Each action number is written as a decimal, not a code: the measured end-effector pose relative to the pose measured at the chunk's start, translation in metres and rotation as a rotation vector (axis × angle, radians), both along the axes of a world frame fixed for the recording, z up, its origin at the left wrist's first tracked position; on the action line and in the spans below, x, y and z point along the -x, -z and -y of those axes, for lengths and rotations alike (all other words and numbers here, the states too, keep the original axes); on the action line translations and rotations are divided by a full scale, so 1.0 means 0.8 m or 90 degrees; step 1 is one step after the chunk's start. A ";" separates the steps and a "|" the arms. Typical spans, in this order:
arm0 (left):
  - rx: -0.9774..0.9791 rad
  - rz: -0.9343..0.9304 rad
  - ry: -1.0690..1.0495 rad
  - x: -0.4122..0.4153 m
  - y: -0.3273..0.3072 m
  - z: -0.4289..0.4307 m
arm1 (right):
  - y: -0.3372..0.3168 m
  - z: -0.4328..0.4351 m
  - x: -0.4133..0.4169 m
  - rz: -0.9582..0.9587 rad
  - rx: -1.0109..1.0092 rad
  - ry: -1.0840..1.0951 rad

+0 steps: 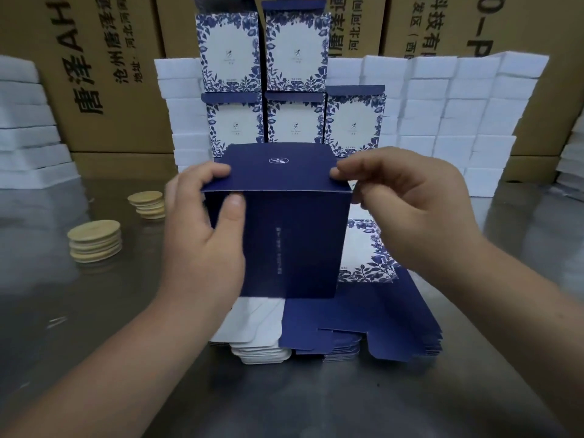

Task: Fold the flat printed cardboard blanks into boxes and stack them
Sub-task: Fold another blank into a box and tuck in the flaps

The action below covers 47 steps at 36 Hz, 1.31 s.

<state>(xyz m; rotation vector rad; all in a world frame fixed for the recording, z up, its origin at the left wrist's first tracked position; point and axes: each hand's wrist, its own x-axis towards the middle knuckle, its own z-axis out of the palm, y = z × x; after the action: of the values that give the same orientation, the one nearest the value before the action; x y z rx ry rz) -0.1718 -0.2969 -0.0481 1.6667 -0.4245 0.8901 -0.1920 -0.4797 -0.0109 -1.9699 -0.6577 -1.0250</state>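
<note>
I hold a dark blue box (pixel 290 235) upright in front of me, its lid panel with a white logo folded over the top. My left hand (pixel 202 235) grips its left side, thumb on the front face. My right hand (pixel 407 203) pinches the lid's right corner. Under the box lies a pile of flat printed blanks (pixel 373 327), blue with white floral panels. Behind it, several folded blue-and-white floral boxes (pixel 295 52) stand stacked in two rows, their top flaps up.
Two piles of round wooden lids (pixel 94 241) sit at the left on the metal table (pixel 94 311). Stacks of white foam pads (pixel 458 115) line the back and the left edge. Large brown cartons (pixel 104 74) stand behind everything.
</note>
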 end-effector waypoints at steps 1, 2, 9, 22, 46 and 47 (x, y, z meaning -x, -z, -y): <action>0.021 -0.003 0.005 -0.001 0.000 0.000 | -0.001 0.000 0.001 0.018 0.030 -0.001; 0.039 -0.003 0.009 -0.002 0.001 0.000 | -0.001 -0.001 0.002 0.037 0.061 0.001; 0.124 -0.057 0.135 -0.009 -0.001 -0.006 | -0.004 0.009 -0.002 0.011 0.189 -0.021; 0.104 -0.164 0.277 -0.006 -0.001 -0.006 | -0.009 0.004 0.005 -0.013 0.199 -0.028; -0.272 0.168 0.043 0.010 0.007 0.006 | 0.001 -0.012 0.001 0.266 0.278 0.093; -0.253 0.172 0.054 0.010 0.006 0.006 | -0.002 -0.007 0.000 0.255 0.274 0.096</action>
<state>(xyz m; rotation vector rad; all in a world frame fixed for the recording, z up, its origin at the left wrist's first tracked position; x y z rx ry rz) -0.1795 -0.3014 -0.0526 1.8735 -0.8974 1.0188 -0.1919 -0.4744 -0.0094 -2.2223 -1.0301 -1.4919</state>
